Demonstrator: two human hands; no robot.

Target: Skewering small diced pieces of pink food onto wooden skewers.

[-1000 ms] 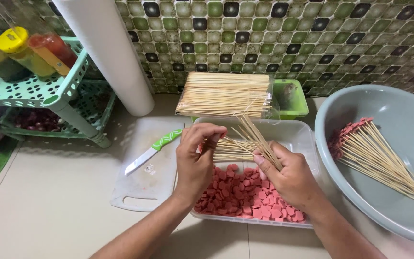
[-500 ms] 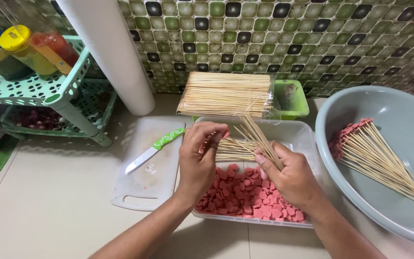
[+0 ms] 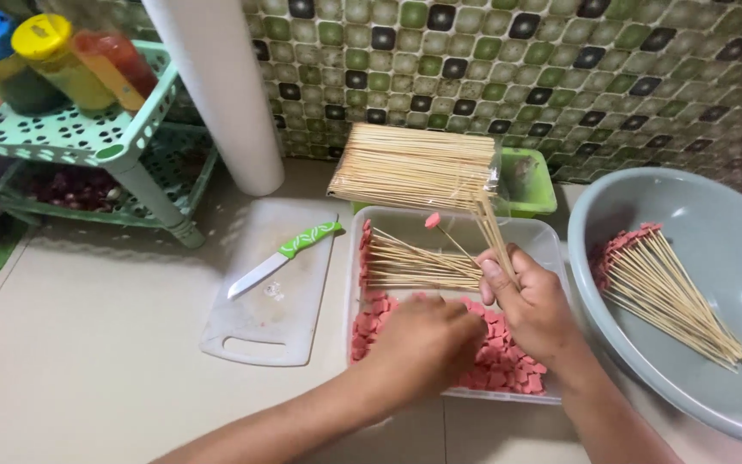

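Pink sausage slices (image 3: pixel 508 375) — partly hidden under left hand (image 3: pixel 427 339).

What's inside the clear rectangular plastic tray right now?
The clear rectangular plastic tray holds pink sausage slices and a row of bamboo skewers tipped with pink pieces. The left hand and right hand cover the middle, hiding what lies beneath.

Left hand (image 3: pixel 422 344): bare, no ring, no glove.
Right hand (image 3: pixel 536 311): bare too.
Forearms: uncovered, no sleeves, no watch.

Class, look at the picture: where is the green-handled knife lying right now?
In the head view, the knife lies on the white cutting board, left of the clear tray of pink slices.
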